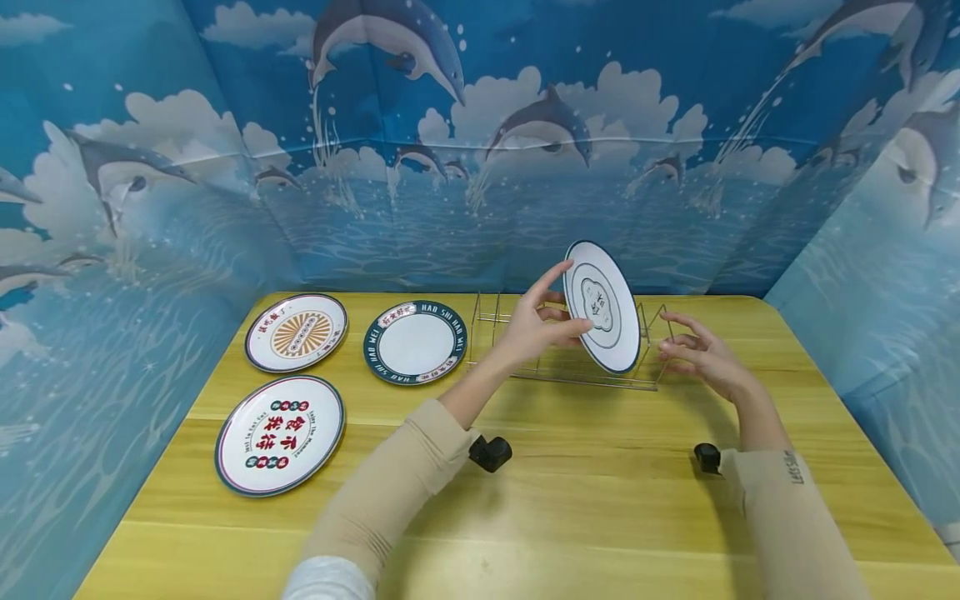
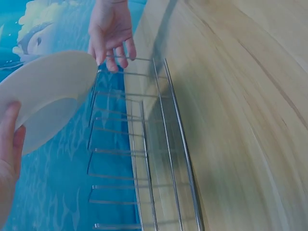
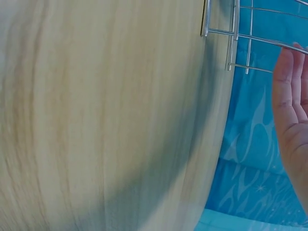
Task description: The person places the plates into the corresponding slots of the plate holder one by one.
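A white plate [image 1: 602, 310] with a dark blue rim and a grey central emblem is held tilted by my left hand [image 1: 534, 327], thumb on its face and fingers at its edge. It is raised over the right part of a metal wire dish rack [image 1: 585, 382]. In the left wrist view, the plate's pale underside [image 2: 53, 91] faces the camera beside the rack's upright prongs. My right hand [image 1: 703, 360] is at the rack's right end, its extended fingertips touching the end wire, as the right wrist view also shows.
Left of the rack lies a green-rimmed plate [image 1: 416, 342]. Farther left are a plate with an orange sunburst [image 1: 296, 332] and one with red and green lettering [image 1: 280, 436]. All lie on a wooden table [image 1: 585, 500], with a dolphin-print backdrop [image 1: 450, 208] behind.
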A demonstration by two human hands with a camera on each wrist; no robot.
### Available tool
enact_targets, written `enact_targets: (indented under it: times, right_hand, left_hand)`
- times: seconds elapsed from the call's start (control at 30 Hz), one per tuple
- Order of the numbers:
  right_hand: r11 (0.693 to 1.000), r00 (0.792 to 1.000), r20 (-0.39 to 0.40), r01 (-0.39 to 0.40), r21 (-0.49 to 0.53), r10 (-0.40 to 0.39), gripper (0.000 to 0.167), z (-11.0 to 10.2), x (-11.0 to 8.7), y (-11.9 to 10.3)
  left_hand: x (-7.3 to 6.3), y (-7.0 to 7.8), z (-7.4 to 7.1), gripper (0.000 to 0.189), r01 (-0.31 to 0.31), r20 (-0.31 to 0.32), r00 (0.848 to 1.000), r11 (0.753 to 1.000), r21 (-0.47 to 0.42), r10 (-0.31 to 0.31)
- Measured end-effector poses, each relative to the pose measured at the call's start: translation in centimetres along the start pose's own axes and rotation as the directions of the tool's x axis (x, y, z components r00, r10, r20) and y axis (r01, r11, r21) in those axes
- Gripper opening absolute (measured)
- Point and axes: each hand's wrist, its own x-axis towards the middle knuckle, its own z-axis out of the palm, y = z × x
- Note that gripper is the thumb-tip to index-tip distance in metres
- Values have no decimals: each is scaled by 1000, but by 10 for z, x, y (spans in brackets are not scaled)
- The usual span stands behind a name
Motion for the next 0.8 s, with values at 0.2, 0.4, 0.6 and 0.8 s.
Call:
enact_targets:
  times: [0.2,0.4,0.6,0.8]
  right_hand:
    - [999,999,-25,41,30,-40,42,0,-2,1]
    - [996,999,-24,34,79,-32,37,-2,-3,0]
    - [997,1000,-15,21,76,-20,36,-2,-3,-1]
    - [998,1000,0,22,59,-22,35,-3,-3,-2]
  left_hand:
    - [16,-5,13,76,3,-6,1000,998,55,-3]
    - [27,-3,23,76,15,1,1000,987,162,-16]
    - [36,-7,35,76,10,12,1000,967,256,-13]
    - [42,-12,45,74,14,-9,1000,955,297,-12]
